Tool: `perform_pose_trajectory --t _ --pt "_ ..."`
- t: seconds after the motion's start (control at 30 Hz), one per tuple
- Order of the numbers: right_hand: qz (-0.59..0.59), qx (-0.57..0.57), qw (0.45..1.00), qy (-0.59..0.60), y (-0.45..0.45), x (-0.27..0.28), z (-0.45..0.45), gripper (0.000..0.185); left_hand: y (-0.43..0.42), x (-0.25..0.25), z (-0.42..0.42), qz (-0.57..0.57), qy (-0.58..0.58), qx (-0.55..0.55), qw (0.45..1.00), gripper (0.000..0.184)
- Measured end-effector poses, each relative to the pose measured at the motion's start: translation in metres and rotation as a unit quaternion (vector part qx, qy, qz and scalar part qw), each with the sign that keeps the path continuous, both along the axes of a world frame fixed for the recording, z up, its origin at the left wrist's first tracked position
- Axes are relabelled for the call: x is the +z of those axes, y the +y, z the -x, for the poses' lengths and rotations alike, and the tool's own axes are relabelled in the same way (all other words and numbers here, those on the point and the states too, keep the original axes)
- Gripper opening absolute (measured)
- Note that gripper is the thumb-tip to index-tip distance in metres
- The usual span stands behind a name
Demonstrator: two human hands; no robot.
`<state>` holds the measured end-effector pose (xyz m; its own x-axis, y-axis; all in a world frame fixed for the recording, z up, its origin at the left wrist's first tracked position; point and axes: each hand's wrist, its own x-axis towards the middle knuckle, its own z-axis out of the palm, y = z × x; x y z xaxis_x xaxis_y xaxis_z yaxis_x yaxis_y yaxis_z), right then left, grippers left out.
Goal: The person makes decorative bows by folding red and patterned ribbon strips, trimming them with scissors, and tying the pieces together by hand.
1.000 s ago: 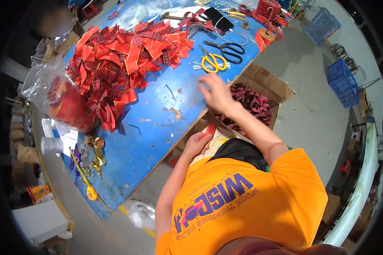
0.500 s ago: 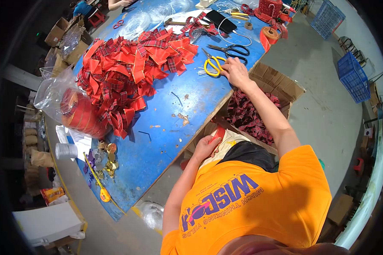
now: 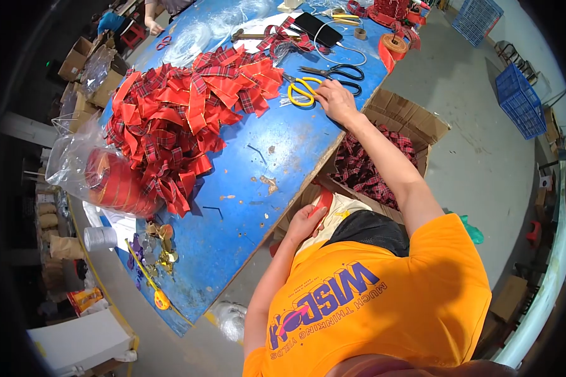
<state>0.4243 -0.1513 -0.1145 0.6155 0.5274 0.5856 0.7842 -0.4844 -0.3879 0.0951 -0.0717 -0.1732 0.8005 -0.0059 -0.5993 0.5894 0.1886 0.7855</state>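
Observation:
My left hand [image 3: 305,222] is closed around a strip of red ribbon [image 3: 324,200], low in front of my lap by the table edge. My right hand [image 3: 337,102] rests on the blue table [image 3: 245,207], its curled fingers at the handles of yellow-handled scissors [image 3: 302,93]. Those scissors lie flat; the fingertips are partly hidden. Just beyond them is a pair of black scissors [image 3: 342,73]. Thin white wire pieces [image 3: 290,100] lie beside the yellow handles. A large heap of red and plaid ribbon bows [image 3: 182,113] covers the table's left part.
An open cardboard box [image 3: 415,116] of plaid bows [image 3: 371,164] stands below my right arm. A phone [image 3: 317,29] with a cable and a ribbon roll [image 3: 393,46] lie farther back. A bagged red ribbon roll [image 3: 116,182] sits left. Another person's hand [image 3: 154,26] shows far off.
The whole view has shifted slightly. My right hand stays at the yellow-handled scissors, and my left hand keeps hold of the red ribbon. The other person's hand has moved lower at the far table edge.

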Motion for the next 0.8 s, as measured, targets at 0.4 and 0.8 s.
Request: perform_pose_trajectory --t 0.4,0.8 --pt "0.014 -0.043 0.995 0.089 0.000 0.001 -0.027 0.018 0.002 0.001 0.005 0.002 -0.002 0.021 1.000 0.027" --pt "-0.077 -0.099 0.982 0.144 0.001 0.019 0.011 0.016 0.001 -0.002 0.004 0.004 -0.009 0.012 1.000 0.028"
